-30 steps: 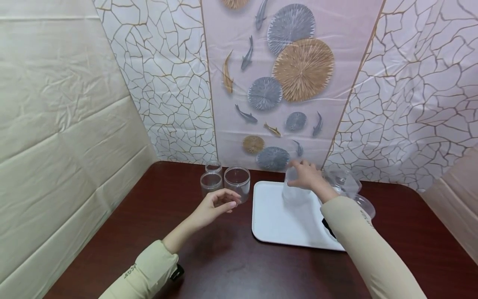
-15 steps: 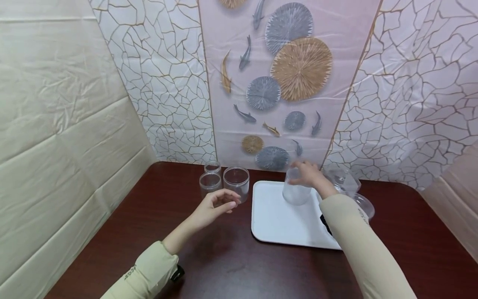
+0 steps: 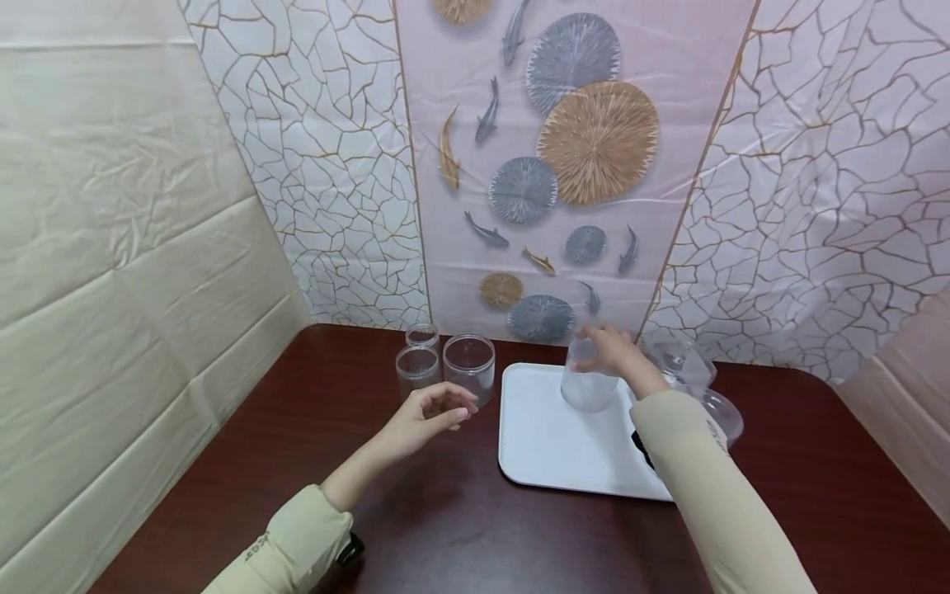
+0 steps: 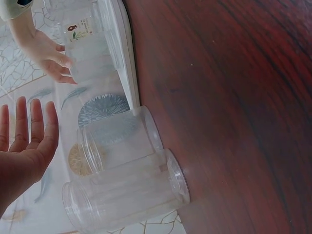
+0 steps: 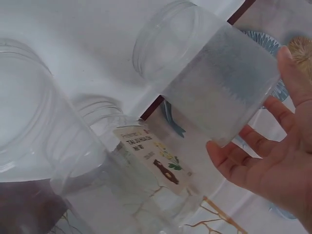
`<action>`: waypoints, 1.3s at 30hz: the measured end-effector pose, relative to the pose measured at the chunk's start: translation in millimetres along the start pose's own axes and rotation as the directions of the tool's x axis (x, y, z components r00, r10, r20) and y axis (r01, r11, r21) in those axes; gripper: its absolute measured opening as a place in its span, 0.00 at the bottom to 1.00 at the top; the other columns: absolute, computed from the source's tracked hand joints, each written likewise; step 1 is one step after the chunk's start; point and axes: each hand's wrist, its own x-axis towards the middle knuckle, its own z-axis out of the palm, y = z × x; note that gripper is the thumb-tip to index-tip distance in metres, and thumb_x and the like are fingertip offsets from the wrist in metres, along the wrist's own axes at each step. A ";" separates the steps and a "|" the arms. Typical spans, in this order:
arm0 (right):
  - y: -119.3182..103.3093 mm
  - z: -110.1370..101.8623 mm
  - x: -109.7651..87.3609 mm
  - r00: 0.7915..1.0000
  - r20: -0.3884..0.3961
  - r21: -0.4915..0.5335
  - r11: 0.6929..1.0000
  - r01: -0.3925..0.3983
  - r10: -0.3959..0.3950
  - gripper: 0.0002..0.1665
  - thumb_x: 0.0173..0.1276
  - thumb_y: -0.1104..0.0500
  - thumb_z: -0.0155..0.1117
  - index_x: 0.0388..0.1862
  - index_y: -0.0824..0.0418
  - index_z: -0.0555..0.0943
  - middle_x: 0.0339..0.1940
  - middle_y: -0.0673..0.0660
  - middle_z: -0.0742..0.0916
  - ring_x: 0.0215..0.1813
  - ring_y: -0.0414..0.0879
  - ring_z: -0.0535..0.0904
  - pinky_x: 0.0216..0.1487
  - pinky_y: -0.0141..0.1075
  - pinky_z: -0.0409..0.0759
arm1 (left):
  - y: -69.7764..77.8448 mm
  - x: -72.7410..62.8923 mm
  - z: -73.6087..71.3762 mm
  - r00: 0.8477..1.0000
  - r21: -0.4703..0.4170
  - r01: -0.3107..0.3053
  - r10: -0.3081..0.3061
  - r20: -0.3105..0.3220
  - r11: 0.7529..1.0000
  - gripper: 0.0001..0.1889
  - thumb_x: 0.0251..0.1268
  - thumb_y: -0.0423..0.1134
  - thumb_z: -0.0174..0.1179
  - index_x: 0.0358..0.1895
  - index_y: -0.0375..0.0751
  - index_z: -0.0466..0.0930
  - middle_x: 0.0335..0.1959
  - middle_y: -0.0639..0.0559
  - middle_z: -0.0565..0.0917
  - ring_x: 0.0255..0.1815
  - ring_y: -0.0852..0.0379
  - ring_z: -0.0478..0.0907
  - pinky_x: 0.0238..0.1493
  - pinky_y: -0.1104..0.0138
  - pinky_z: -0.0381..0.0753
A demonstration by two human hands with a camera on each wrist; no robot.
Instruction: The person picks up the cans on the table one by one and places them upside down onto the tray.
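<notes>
My right hand (image 3: pixel 614 353) holds a clear plastic jar (image 3: pixel 590 393) by its upper end, thumb on one side and fingertips on the other. The jar stands upside down on the white tray (image 3: pixel 545 450); in the right wrist view its threaded mouth (image 5: pixel 146 51) meets the tray. My left hand (image 3: pixel 425 419) hovers with relaxed, slightly bent fingers and holds nothing. Just behind it, a wide clear jar (image 3: pixel 470 367) and two narrower jars stand mouth up on the table. From the left wrist, the left fingers (image 4: pixel 36 122) look apart from those jars.
More clear jars (image 3: pixel 679 363) crowd the tray's right side, partly hidden by my right arm; one bears a printed label (image 5: pixel 156 158). The dark red table (image 3: pixel 460 528) backs onto a patterned wall sheet (image 3: pixel 356 206). A cream sheet (image 3: pixel 134 289) hangs at the left.
The jar under my right hand, blurred one second ago, now shows sharply in the same spot on the tray. My left hand has barely moved.
</notes>
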 end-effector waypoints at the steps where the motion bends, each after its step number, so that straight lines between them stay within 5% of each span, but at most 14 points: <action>1: -1.7 -0.5 -0.3 1.000 0.009 0.006 1.000 -0.007 0.007 0.36 0.62 0.52 0.66 0.64 0.67 0.67 0.64 0.77 0.67 0.64 0.77 0.59 0.62 0.67 0.60 | -0.4 -0.7 -0.2 1.000 -0.002 0.006 -0.006 0.000 1.000 0.16 0.68 0.35 0.54 0.53 0.26 0.73 0.46 0.32 0.81 0.43 0.66 0.79 0.47 0.56 0.82; 6: -9.9 -3.9 -1.7 0.998 0.052 0.004 0.999 -0.034 0.034 0.36 0.62 0.54 0.67 0.63 0.68 0.66 0.64 0.79 0.66 0.64 0.78 0.58 0.62 0.67 0.61 | -0.9 -3.8 -0.7 1.000 -0.012 0.025 -0.025 0.006 1.000 0.16 0.68 0.35 0.54 0.53 0.27 0.73 0.48 0.29 0.80 0.43 0.67 0.79 0.46 0.66 0.82; 11: -12.5 -6.7 -1.2 0.997 0.072 -0.013 0.999 -0.040 0.040 0.36 0.62 0.54 0.66 0.64 0.69 0.65 0.64 0.79 0.65 0.64 0.78 0.59 0.63 0.66 0.61 | 0.5 -4.7 -2.3 1.000 0.000 0.018 -0.018 -0.011 1.000 0.15 0.68 0.35 0.54 0.52 0.27 0.73 0.48 0.30 0.80 0.43 0.67 0.80 0.46 0.66 0.82; 22: -9.6 -6.5 0.6 0.998 0.045 -0.015 0.999 -0.031 0.032 0.41 0.58 0.51 0.69 0.65 0.68 0.64 0.64 0.77 0.67 0.64 0.74 0.63 0.63 0.63 0.64 | 1.8 -2.6 -7.3 1.000 0.001 0.010 -0.010 -0.017 1.000 0.14 0.68 0.35 0.54 0.51 0.29 0.75 0.48 0.29 0.79 0.43 0.67 0.80 0.48 0.51 0.81; 32: -10.5 -10.7 -3.4 0.999 0.013 -0.041 0.998 -0.048 0.049 0.44 0.61 0.46 0.65 0.69 0.65 0.61 0.67 0.77 0.63 0.64 0.76 0.62 0.61 0.67 0.62 | 11.3 2.5 -7.8 1.000 0.037 -0.009 0.010 -0.023 0.999 0.13 0.67 0.33 0.54 0.51 0.29 0.75 0.46 0.31 0.80 0.41 0.66 0.79 0.46 0.62 0.82; 39: -20.0 -21.3 -7.8 1.000 0.014 -0.059 0.998 0.017 -0.016 0.45 0.61 0.47 0.66 0.69 0.68 0.60 0.66 0.77 0.66 0.65 0.73 0.63 0.61 0.63 0.65 | 19.2 5.2 -16.9 0.997 0.044 -0.036 0.039 -0.065 0.998 0.13 0.67 0.32 0.55 0.51 0.29 0.75 0.46 0.30 0.80 0.38 0.65 0.79 0.42 0.69 0.81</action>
